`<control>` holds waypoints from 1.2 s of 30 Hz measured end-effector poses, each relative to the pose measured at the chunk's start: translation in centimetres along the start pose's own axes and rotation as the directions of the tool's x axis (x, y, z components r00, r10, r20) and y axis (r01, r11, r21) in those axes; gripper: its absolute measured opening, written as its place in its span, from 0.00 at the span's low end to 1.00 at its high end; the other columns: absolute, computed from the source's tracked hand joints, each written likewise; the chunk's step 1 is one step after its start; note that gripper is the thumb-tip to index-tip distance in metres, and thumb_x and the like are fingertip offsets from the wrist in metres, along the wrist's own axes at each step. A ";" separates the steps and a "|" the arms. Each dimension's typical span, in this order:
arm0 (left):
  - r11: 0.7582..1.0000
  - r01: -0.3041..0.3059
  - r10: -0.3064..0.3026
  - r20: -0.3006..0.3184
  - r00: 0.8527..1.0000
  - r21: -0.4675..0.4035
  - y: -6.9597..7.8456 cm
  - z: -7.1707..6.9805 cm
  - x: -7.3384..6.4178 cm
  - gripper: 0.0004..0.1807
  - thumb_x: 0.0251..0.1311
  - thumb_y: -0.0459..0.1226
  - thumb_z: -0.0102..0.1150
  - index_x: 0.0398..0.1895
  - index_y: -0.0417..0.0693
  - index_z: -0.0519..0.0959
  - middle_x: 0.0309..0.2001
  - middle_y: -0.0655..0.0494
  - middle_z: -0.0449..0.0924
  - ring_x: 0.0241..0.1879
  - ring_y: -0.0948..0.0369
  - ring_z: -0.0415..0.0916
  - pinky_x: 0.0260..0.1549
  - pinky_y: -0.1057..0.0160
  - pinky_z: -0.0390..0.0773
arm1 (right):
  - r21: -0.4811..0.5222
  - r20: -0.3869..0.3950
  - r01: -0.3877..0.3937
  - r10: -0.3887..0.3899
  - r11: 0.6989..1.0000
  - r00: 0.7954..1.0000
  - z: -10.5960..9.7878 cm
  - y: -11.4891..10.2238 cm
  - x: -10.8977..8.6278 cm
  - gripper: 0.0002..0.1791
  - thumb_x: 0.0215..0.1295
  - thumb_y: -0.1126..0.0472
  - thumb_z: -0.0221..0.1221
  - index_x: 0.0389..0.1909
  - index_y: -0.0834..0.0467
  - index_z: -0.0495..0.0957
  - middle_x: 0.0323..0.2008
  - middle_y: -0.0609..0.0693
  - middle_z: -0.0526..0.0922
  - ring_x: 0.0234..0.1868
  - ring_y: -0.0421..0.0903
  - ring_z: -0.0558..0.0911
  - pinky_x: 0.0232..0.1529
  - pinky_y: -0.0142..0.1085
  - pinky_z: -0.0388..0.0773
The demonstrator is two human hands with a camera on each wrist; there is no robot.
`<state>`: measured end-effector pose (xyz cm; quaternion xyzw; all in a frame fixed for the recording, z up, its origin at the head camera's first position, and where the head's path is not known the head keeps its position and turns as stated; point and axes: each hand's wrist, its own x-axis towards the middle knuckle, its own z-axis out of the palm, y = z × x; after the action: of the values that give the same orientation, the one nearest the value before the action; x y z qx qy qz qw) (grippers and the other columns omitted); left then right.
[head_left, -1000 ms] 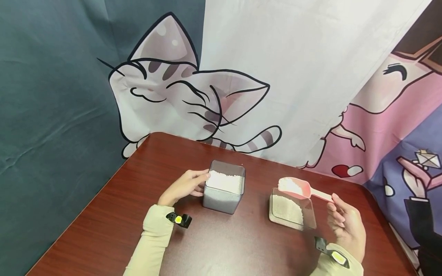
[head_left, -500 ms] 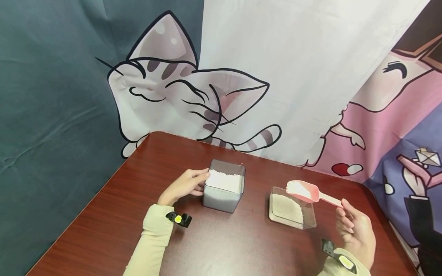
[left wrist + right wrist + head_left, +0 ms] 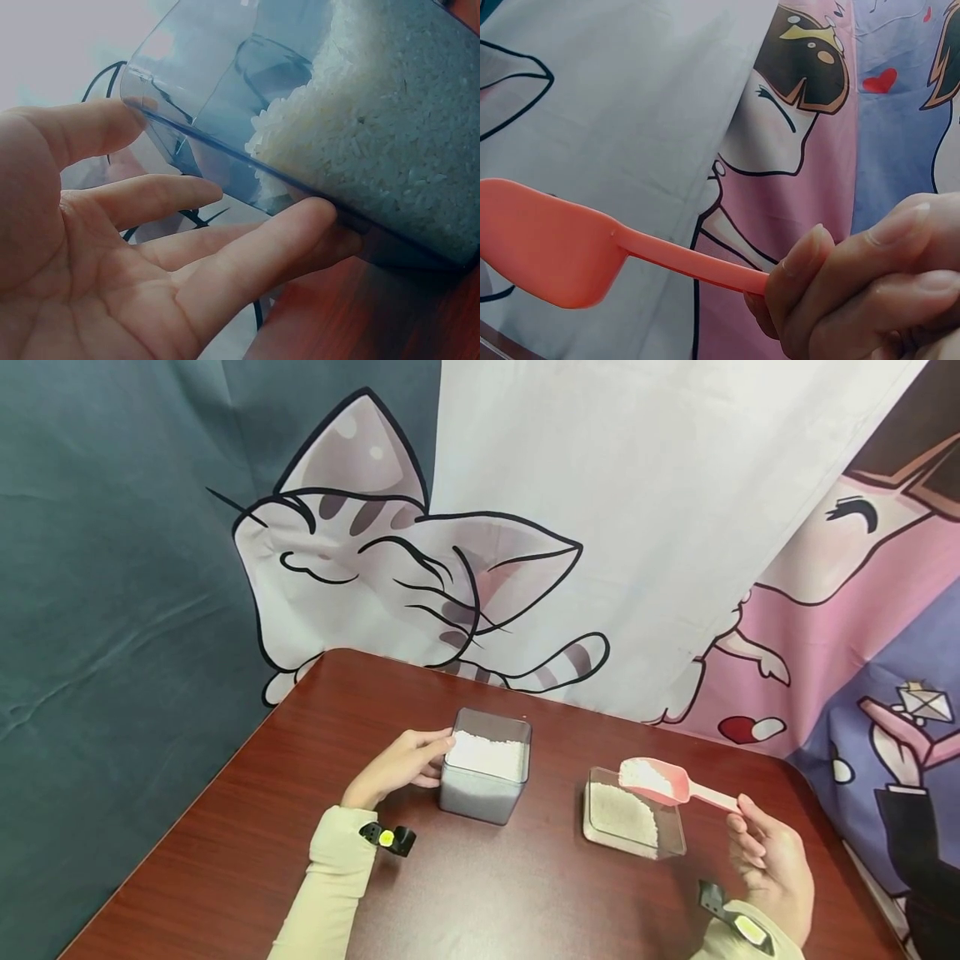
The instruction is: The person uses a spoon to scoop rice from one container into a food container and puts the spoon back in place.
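My left hand [image 3: 401, 768] steadies a tall clear square container [image 3: 480, 800], its fingertips against the left wall and one at the rim. White rice [image 3: 397, 142] partly fills that container, heaped away from the near corner in the left wrist view. With thumb and curled fingers, my right hand [image 3: 772, 860] pinches the handle end of a pink scoop [image 3: 677, 783]. A mound of rice [image 3: 641, 774] lies in the scoop, which is held roughly level above the back right of a shallow clear container [image 3: 672, 839]. Paler grains [image 3: 621, 814] cover the bottom of the shallow container.
Both containers stand on a reddish-brown wooden table [image 3: 315, 877], with a gap of bare wood between them. Behind the table's back edge hangs a cloth printed with a cartoon cat [image 3: 337, 577] and other figures.
My right hand has drawn the scoop a little to the right and slightly toward me, its rice still in it. The left hand and both containers keep their places.
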<state>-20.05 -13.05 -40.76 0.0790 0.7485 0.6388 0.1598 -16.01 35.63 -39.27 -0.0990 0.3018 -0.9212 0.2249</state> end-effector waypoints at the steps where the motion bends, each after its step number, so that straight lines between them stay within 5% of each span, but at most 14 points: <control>1: 1.000 0.001 -0.001 0.001 1.000 -0.001 0.0 0.0 0.0 0.33 0.63 0.51 0.51 0.66 0.42 0.62 0.55 0.39 0.73 0.41 0.54 0.79 0.39 0.55 0.80 | 0.004 0.003 -0.005 0.005 1.000 1.000 -0.1 0.0 0.0 0.35 0.75 0.56 0.20 0.27 0.70 0.73 0.22 0.57 0.78 0.14 0.37 0.44 0.12 0.24 0.38; 10: 1.000 0.001 -0.001 0.004 1.000 -0.011 -0.1 0.0 -0.1 0.33 0.63 0.50 0.50 0.66 0.42 0.62 0.55 0.39 0.72 0.41 0.54 0.79 0.39 0.55 0.80 | -0.024 -0.020 -0.025 0.025 0.999 1.000 -0.6 0.0 -0.5 0.34 0.75 0.57 0.21 0.27 0.68 0.73 0.20 0.53 0.76 0.14 0.37 0.43 0.11 0.24 0.37; 20: 1.000 -0.005 0.005 0.004 1.000 -0.005 -0.1 0.0 0.0 0.32 0.63 0.50 0.50 0.66 0.42 0.62 0.55 0.39 0.72 0.40 0.54 0.80 0.38 0.55 0.80 | -0.088 -0.132 0.039 -0.050 0.995 0.990 -0.3 0.0 -0.6 0.28 0.75 0.60 0.26 0.28 0.66 0.73 0.20 0.53 0.77 0.15 0.37 0.44 0.12 0.24 0.34; 30: 1.000 0.002 -0.002 -0.004 1.000 0.001 0.0 0.0 -0.1 0.32 0.63 0.50 0.50 0.66 0.42 0.63 0.54 0.39 0.73 0.40 0.54 0.80 0.38 0.55 0.81 | -0.309 -0.303 0.019 -0.117 0.951 0.946 0.6 0.2 -0.9 0.26 0.75 0.61 0.32 0.23 0.63 0.75 0.17 0.48 0.76 0.13 0.36 0.51 0.14 0.28 0.31; 36: 1.000 -0.001 0.001 -0.004 1.000 -0.006 0.0 0.1 0.0 0.31 0.64 0.49 0.50 0.65 0.41 0.63 0.52 0.38 0.74 0.40 0.55 0.80 0.37 0.55 0.81 | -0.423 -0.412 -0.002 -0.191 0.906 0.891 1.1 0.5 -0.6 0.22 0.73 0.62 0.40 0.21 0.60 0.76 0.15 0.47 0.75 0.11 0.34 0.58 0.16 0.31 0.30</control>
<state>-20.01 -12.99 -40.78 0.0778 0.7467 0.6414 0.1583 -14.94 35.06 -38.72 0.0538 0.5272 -0.8445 0.0779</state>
